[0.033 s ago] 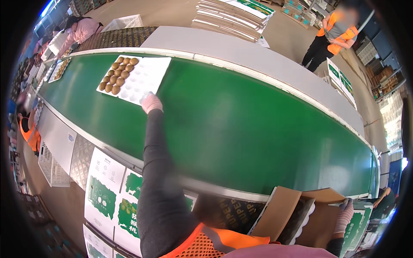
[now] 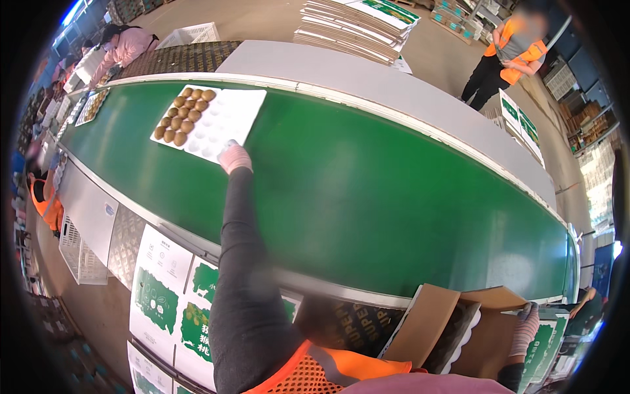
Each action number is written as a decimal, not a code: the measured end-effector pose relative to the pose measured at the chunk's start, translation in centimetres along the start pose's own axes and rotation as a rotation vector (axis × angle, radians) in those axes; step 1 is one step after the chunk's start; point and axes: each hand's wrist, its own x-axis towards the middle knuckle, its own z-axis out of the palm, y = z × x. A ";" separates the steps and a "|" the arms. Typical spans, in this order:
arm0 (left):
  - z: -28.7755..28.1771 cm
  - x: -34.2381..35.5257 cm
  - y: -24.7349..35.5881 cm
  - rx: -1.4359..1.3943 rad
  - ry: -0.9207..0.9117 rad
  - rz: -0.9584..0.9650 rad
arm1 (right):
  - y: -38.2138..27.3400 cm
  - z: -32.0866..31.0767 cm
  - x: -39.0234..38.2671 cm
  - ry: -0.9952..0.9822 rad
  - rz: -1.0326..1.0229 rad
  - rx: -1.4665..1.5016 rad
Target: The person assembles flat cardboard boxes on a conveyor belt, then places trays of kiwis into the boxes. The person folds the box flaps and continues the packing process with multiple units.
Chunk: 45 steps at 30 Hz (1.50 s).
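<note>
A white molded tray (image 2: pixel 239 111), its left half filled with rows of brown round fruit (image 2: pixel 180 138), lies on the green conveyor belt (image 2: pixel 367 190). My left hand (image 2: pixel 234 155), in a pale pink glove, reaches across the belt and grips the tray's near right corner, fingertips partly hidden. Low at the right, my right hand (image 2: pixel 525 328), in a striped glove, is closed on the edge of an open cardboard box (image 2: pixel 436 315), which has a scalloped white piece inside.
A co-worker in pink (image 2: pixel 131 46) leans over the far-left belt end near another fruit tray (image 2: pixel 93 105); others in orange vests stand at left (image 2: pixel 46 203) and back right (image 2: pixel 499 72). Stacked flattened cartons (image 2: pixel 354 33), white crates (image 2: pixel 82 259) and printed boxes (image 2: pixel 157 282) surround the belt.
The fruit tray has shifted slightly to the right, with my left hand moving along at its corner. My right hand and the box look unchanged.
</note>
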 end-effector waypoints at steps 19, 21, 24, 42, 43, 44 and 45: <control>-14.4 -26.9 5.5 -1.867 -0.854 0.721 | -3.6 -0.7 -0.8 -0.104 -0.088 -0.213; -17.5 -25.5 2.2 -1.543 -0.731 0.587 | -3.1 -0.4 -2.8 0.024 -0.171 -0.242; -13.1 -23.6 1.3 -0.778 -0.256 0.709 | -3.1 -0.1 -5.4 0.135 -0.297 -0.294; 2.3 -21.4 11.4 -1.023 -1.213 0.395 | -13.4 12.1 -16.1 -0.762 -0.750 0.029; 2.7 -21.3 10.9 -1.062 -1.243 0.411 | -14.4 11.9 -16.7 -0.682 -0.724 -0.039; 1.9 -22.1 10.9 -1.121 -1.276 0.412 | -15.2 11.1 -17.0 -0.604 -0.686 -0.109; 0.1 -23.6 10.7 -1.183 -1.310 0.408 | -16.2 9.5 -16.4 -0.620 -0.688 -0.163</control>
